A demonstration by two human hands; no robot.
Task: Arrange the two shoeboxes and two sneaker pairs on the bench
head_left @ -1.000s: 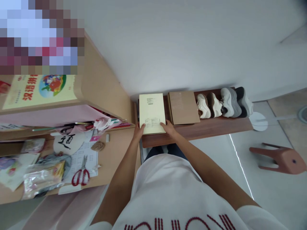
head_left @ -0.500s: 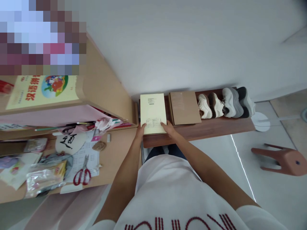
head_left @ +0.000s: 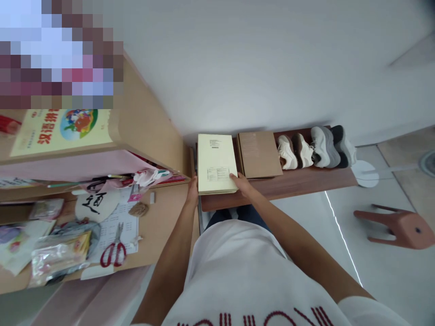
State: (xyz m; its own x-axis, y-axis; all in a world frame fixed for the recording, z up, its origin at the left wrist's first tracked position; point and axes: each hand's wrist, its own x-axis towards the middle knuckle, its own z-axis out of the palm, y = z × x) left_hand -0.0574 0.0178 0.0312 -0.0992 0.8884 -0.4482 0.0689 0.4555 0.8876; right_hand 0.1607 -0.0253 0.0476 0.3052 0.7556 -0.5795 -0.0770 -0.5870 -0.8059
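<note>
Both hands were closed around a pale yellow box point(head_left: 217, 156), one at each side of its near end. The right hand point(head_left: 242, 183) had its thumb laid on the top, by the edge of a printed panel; the left hand point(head_left: 192, 192) pressed against the opposite side (its fingertips were hidden from me). Under the grip ran a brown wooden bench point(head_left: 295, 182), and the box was over its left end; whether its underside touched the wood, I could not tell. Just right of the grip a brown cardboard box point(head_left: 261, 156) lay on the same bench, and farther right stood a row of shoes, cream ones point(head_left: 288, 156) nearer, grey-and-white ones point(head_left: 321, 145) farther out. Left of the grip stretched a tan desk point(head_left: 159, 215), where red-handled scissors point(head_left: 117, 241) lay across a printed sheet point(head_left: 131, 219). Well off to the right, a reddish-brown stool point(head_left: 406, 226) was on the floor.
</note>
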